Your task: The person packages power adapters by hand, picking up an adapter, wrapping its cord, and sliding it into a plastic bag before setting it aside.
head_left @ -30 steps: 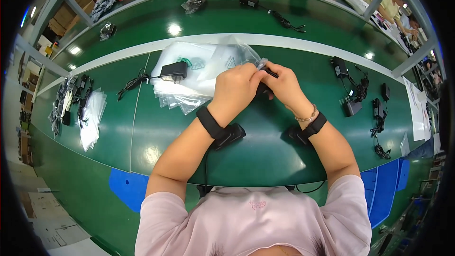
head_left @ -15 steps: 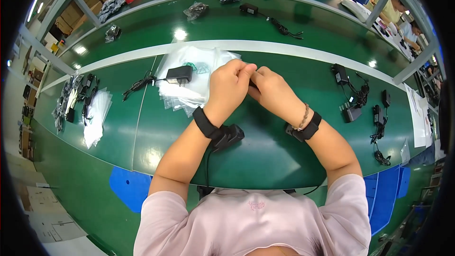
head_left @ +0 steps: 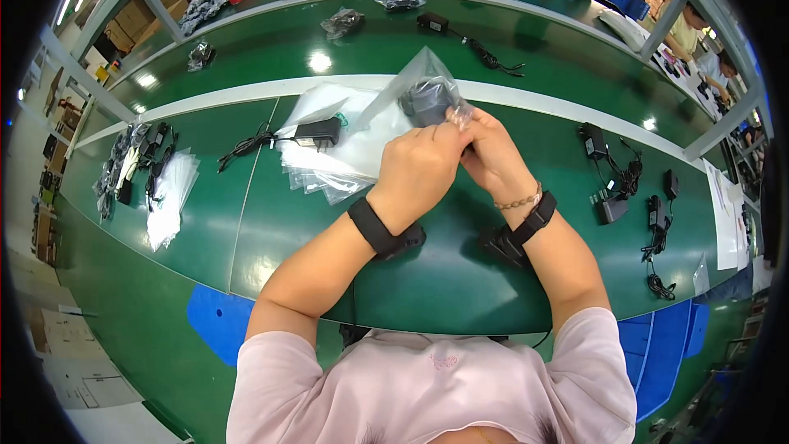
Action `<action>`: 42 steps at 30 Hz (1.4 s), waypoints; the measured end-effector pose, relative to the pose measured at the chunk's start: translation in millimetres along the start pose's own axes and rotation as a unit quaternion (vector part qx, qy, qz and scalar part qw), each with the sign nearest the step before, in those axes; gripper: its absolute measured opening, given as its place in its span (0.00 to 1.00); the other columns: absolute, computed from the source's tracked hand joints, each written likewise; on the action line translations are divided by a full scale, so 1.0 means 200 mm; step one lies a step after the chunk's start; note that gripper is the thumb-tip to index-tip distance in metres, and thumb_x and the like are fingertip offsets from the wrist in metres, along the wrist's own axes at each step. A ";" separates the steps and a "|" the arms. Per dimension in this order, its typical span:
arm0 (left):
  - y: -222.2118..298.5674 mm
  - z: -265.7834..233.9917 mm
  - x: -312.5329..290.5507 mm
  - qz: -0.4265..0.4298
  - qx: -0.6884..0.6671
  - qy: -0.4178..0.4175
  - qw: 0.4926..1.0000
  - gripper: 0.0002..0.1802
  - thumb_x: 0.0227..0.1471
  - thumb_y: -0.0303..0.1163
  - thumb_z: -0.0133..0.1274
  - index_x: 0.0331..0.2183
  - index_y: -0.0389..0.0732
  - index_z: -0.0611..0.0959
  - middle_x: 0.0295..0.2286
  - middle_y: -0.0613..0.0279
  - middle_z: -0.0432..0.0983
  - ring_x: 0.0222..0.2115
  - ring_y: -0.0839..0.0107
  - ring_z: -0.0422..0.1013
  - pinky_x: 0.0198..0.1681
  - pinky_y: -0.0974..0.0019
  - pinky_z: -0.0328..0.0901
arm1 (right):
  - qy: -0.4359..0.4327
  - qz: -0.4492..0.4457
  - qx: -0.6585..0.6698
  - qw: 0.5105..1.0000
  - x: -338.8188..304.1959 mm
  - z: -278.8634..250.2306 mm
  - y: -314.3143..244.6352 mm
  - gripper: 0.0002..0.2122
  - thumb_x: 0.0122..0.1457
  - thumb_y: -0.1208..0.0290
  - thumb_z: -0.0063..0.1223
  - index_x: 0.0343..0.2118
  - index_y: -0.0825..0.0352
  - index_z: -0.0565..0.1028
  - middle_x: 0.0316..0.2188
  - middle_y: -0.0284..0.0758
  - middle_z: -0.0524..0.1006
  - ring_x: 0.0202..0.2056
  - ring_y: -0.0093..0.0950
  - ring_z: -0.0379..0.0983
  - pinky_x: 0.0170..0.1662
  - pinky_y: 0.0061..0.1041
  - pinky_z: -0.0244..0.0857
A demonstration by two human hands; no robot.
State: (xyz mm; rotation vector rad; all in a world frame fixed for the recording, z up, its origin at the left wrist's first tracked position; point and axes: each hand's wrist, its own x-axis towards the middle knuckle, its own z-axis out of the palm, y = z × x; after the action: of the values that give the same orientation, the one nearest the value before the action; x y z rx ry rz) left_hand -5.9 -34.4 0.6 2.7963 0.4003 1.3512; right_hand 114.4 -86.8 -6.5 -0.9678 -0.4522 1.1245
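A clear plastic bag stands up between my hands over the table, with a black power adapter showing through it. My left hand is closed, its fingers pinching the gathered end of the bag. Close against it, my right hand grips the same crumpled end. To the left of my hands a stack of flat clear bags lies on the green table. On that stack rests another black power adapter, its coiled cord trailing left.
At the left lie bundled cables and more flat bags. Adapters with cords lie at the right beside white papers. Beyond the white ledge are bagged adapters and a loose one. Other people work farther back.
The bag with the adapter has come into view, raised above my hands. My left hand has moved right and closer to me; my right hand has turned, showing more of its palm.
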 end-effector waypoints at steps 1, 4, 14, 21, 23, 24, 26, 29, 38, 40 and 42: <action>0.00 0.00 0.00 -0.023 -0.048 0.025 0.998 0.09 0.47 0.32 0.53 0.22 0.38 0.74 0.16 0.60 0.72 0.16 0.65 0.70 0.18 0.67 0.63 | -0.001 0.000 -0.001 1.000 0.00 0.01 0.00 0.15 0.54 0.76 0.47 0.45 0.71 0.68 0.25 0.27 0.71 0.27 0.14 0.64 0.30 0.16 0.59; 0.02 0.00 0.04 -0.064 -0.140 0.079 0.985 0.09 0.47 0.32 0.53 0.23 0.38 0.74 0.15 0.60 0.72 0.16 0.64 0.70 0.17 0.68 0.63 | -0.112 -0.151 0.011 0.982 0.03 0.04 0.02 0.06 0.54 0.78 0.45 0.35 0.68 0.71 0.28 0.25 0.71 0.28 0.15 0.64 0.33 0.13 0.59; 0.10 -0.03 0.03 -0.198 -0.248 0.068 0.946 0.07 0.45 0.30 0.54 0.25 0.39 0.73 0.16 0.56 0.71 0.16 0.58 0.69 0.18 0.61 0.63 | -0.126 -0.112 -0.064 0.984 0.09 0.15 -0.05 0.21 0.52 0.75 0.52 0.50 0.71 0.65 0.33 0.31 0.72 0.30 0.15 0.67 0.34 0.17 0.62; -0.08 -0.38 0.14 -0.018 -0.025 0.242 0.970 0.25 0.39 0.35 0.62 0.40 0.35 0.73 0.32 0.55 0.73 0.33 0.69 0.70 0.35 0.67 0.65 | -0.125 -0.350 -0.252 0.894 0.08 0.13 -0.01 0.23 0.50 0.70 0.57 0.48 0.73 0.66 0.31 0.29 0.72 0.28 0.14 0.65 0.32 0.17 0.62; -0.26 -0.43 0.12 -0.099 -0.152 0.218 0.959 0.28 0.37 0.36 0.63 0.41 0.36 0.72 0.34 0.57 0.72 0.35 0.69 0.69 0.38 0.67 0.64 | -0.179 -0.190 -0.197 0.945 0.03 0.16 -0.07 0.23 0.51 0.69 0.56 0.48 0.72 0.66 0.32 0.28 0.71 0.29 0.15 0.64 0.31 0.15 0.60; -0.29 -0.40 0.09 -0.137 -0.221 0.201 0.945 0.30 0.36 0.36 0.64 0.41 0.36 0.72 0.35 0.59 0.72 0.35 0.68 0.69 0.39 0.67 0.63 | -0.198 -0.109 -0.167 0.960 0.00 0.17 -0.08 0.22 0.51 0.68 0.56 0.48 0.72 0.66 0.33 0.28 0.71 0.30 0.15 0.64 0.30 0.14 0.58; -0.30 -0.34 0.01 -0.232 -0.436 0.112 0.862 0.29 0.38 0.37 0.62 0.43 0.36 0.71 0.36 0.62 0.72 0.36 0.71 0.68 0.40 0.69 0.63 | -0.187 -0.118 -0.155 0.963 -0.04 0.20 -0.02 0.22 0.52 0.67 0.55 0.48 0.72 0.66 0.35 0.29 0.71 0.31 0.16 0.64 0.32 0.15 0.59; -0.21 -0.15 -0.04 -0.319 -0.629 0.075 0.705 0.23 0.45 0.35 0.58 0.43 0.35 0.71 0.36 0.64 0.71 0.36 0.76 0.67 0.40 0.72 0.63 | -0.146 -0.149 -0.136 0.968 -0.02 0.26 0.09 0.22 0.53 0.66 0.53 0.48 0.73 0.66 0.37 0.31 0.71 0.32 0.17 0.65 0.34 0.17 0.60; -0.24 -0.10 -0.16 -0.486 -0.700 0.036 0.522 0.13 0.50 0.27 0.50 0.40 0.37 0.72 0.35 0.64 0.72 0.34 0.75 0.69 0.36 0.70 0.66 | -0.068 -0.391 -0.526 0.752 0.08 0.14 0.17 0.18 0.57 0.68 0.46 0.48 0.73 0.66 0.35 0.40 0.71 0.35 0.30 0.66 0.38 0.26 0.61; -0.27 -0.10 -0.18 -0.483 -0.705 0.038 0.518 0.13 0.49 0.26 0.50 0.40 0.37 0.73 0.35 0.64 0.72 0.34 0.75 0.69 0.36 0.69 0.66 | -0.095 -0.498 -0.564 0.653 0.07 0.17 0.21 0.19 0.56 0.69 0.47 0.48 0.75 0.66 0.34 0.47 0.72 0.34 0.39 0.65 0.41 0.31 0.60; -0.29 -0.10 -0.18 -0.468 -0.717 0.043 0.515 0.14 0.48 0.25 0.51 0.39 0.37 0.73 0.35 0.63 0.72 0.34 0.74 0.70 0.36 0.68 0.67 | -0.075 -0.485 -0.590 0.641 0.03 0.21 0.20 0.19 0.55 0.69 0.47 0.48 0.75 0.66 0.34 0.46 0.72 0.35 0.38 0.66 0.41 0.31 0.60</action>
State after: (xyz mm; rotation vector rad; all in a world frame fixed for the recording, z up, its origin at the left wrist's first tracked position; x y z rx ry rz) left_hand -56.1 11.9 -22.6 0.7979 0.3682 0.7400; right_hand 65.1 -59.7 -18.0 -1.4083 -1.7353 -0.2700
